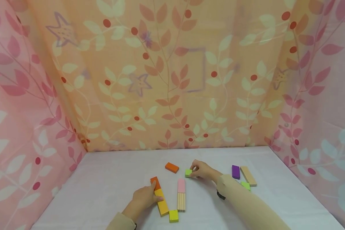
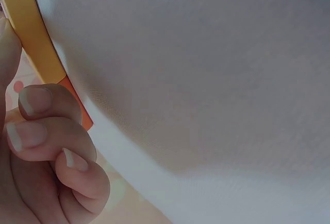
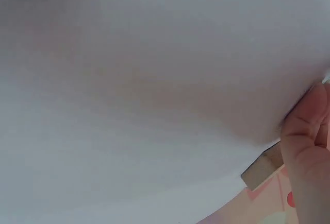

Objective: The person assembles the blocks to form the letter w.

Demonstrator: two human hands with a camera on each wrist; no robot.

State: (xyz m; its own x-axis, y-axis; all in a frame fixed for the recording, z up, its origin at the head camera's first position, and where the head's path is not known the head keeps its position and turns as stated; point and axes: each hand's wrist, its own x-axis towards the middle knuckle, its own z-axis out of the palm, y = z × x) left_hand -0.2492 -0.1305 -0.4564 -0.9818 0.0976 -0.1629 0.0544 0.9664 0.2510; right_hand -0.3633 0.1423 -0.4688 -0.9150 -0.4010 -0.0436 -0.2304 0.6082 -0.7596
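My left hand lies over two blocks set end to end, an orange block and a longer yellow block. Its index finger is on the orange one and its thumb on the yellow one; the left wrist view shows the other fingers curled at the orange block's end. Between finger and thumb, my right hand pinches a small green block. This is just beyond a pink block, which lies in line with a striped wooden piece. In the right wrist view the fingers are partly cut off.
An orange block lies farther back. Nearest me is a small bright yellow block, against the yellow block's end. Right of the right forearm are a purple block, a plain wooden plank and another green block. Patterned curtains surround the table.
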